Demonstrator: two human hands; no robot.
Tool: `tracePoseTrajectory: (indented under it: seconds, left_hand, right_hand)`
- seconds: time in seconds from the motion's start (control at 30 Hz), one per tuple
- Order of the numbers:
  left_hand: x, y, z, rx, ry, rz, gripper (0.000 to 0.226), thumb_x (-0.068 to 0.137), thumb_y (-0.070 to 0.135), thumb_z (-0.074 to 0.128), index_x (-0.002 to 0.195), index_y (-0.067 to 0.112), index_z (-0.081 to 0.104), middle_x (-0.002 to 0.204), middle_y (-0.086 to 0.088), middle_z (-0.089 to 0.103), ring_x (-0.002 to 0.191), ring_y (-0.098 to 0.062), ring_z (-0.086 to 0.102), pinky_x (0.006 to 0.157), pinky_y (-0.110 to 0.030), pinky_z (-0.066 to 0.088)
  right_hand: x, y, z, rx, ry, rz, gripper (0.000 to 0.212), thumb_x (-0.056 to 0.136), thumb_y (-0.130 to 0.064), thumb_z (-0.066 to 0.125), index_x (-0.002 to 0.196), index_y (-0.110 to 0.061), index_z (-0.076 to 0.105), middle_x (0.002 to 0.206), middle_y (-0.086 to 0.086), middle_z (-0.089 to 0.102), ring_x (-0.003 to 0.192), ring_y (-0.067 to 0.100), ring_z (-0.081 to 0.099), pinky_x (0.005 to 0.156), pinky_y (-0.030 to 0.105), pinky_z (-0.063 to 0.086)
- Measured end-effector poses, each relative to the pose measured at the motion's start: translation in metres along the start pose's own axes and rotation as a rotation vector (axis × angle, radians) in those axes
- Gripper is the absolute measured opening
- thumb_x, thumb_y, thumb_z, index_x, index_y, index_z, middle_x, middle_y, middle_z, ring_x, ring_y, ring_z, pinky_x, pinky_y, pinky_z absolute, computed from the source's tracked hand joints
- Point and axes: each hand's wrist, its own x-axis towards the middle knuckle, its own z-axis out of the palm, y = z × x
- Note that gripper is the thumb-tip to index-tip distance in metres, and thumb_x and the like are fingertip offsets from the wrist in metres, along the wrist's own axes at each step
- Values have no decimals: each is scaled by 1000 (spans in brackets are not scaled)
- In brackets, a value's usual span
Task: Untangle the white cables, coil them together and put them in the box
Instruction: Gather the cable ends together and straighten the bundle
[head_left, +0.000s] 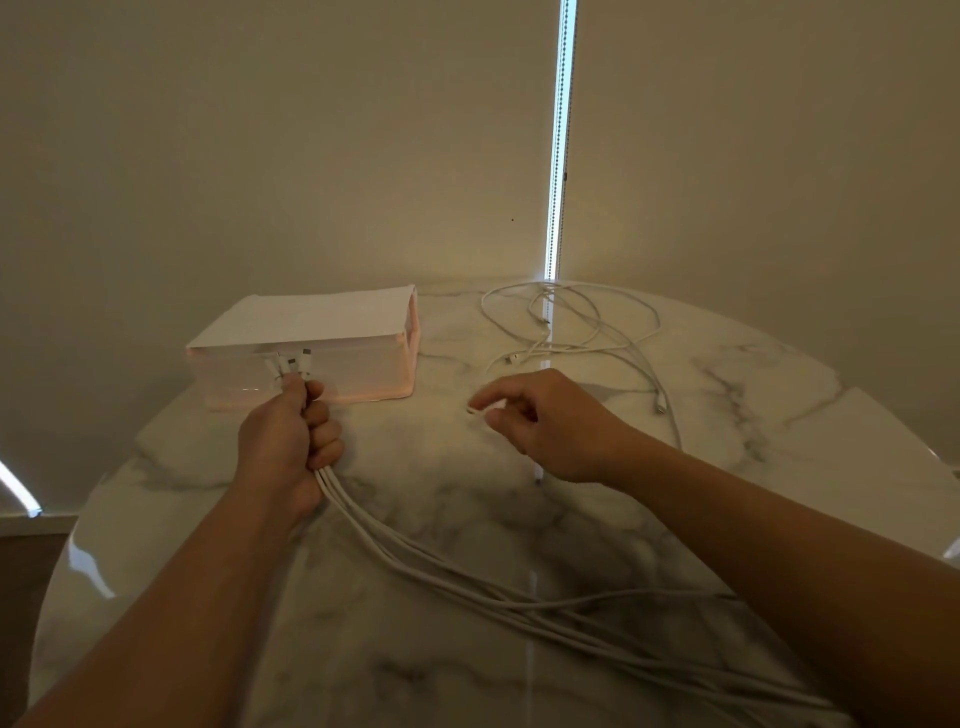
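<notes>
The left hand (291, 441) was closed in a fist around a bundle of white cables (467, 582), gripping it near one end. Several plug ends (292, 362) stood out above the fist, directly in front of the near wall of the box (363, 374). Below the fist, the bundle ran along the table (727, 415) toward the near right, where the strands spread and crossed one another before passing under the right forearm.

The right hand (550, 426) was held just above the table, to the right of the box and well apart from the left hand. Its thumb and forefinger pinched a small white connector (474, 410); the remaining fingers were curled inward. The cable belonging to this connector could not be traced.

The box, pale and translucent with a white top face, stood on the far left part of the table. A second group of loose cables (571, 322) lay in open, overlapping loops on the far right part of the table, apart from the box and from both hands.

The table had a glossy marbled top with a rounded edge. Behind it hung closed blinds (260, 156), with a narrow vertical strip of light (560, 156) between two of them.
</notes>
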Motion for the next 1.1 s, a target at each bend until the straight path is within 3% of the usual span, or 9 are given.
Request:
tracePoseTrajectory:
  seconds: [0.17,0.27,0.37,0.47,0.6,0.7,0.87,0.97,1.1]
  left_hand:
    - [0,0,0,1,0,-5,36,106,35,34,78,16,47,46,9,26,33,-4,17,29,-18,14]
    - [-1,0,0,-1,-1,-2,36,106,35,34,78,16,47,45,9,26,32,-3,17,29,-18,13]
    - [0,0,1,-2,-7,-1,36,106,35,34,77,16,46,45,10,26,32,-3,17,31,-18,12]
    - [0,0,0,-2,-6,-3,37,106,35,34,77,16,46,45,9,26,33,-4,17,31,-18,12]
    - [-1,-1,0,-14,-12,-2,37,106,35,33,78,16,47,46,9,25,33,-4,16,31,-17,11]
    - [-1,0,-2,-21,-19,-14,37,106,36,34,78,16,47,48,8,25,34,-4,17,31,-16,12]
    - [-2,2,0,-12,-69,-8,37,106,35,33,76,17,46,50,7,24,34,-4,17,31,-17,12]
    - [-3,3,0,-20,-121,5,37,106,33,32,76,16,46,51,7,25,35,-4,17,32,-17,12]
    - [-8,7,1,-53,-184,9,35,107,29,31,79,15,47,50,6,28,36,-5,18,35,-18,12]
  right_hand:
    - [-10,-7,-3,73,-320,-241,24,92,-2,61,109,-14,73,84,-14,67,72,-2,61,67,9,44]
    - [-12,-8,-9,-184,-581,-183,20,90,-12,63,102,-21,75,92,-10,69,75,0,58,70,11,42]
    - [-8,-15,-13,-217,-628,-81,17,92,-31,63,90,-22,77,84,-7,70,68,2,59,66,14,43]
    - [5,-23,-10,-295,-490,46,42,95,-48,55,80,-13,75,74,-2,72,55,3,57,60,18,46]
    - [39,-19,6,-327,-213,197,41,94,-42,57,78,-5,63,74,10,69,68,23,65,72,32,56]
    - [59,-15,27,-327,-41,313,46,87,-50,64,75,-10,43,73,0,48,72,19,51,67,30,43]
    - [71,-18,52,-296,1,399,34,84,-20,69,77,-16,36,78,1,43,64,14,42,63,29,38]
    - [77,-16,53,-112,111,446,22,83,-17,70,83,-7,50,78,6,54,68,18,53,58,29,45]
    - [69,-41,51,539,260,394,18,92,-8,63,76,0,65,76,21,69,61,28,69,60,41,61]
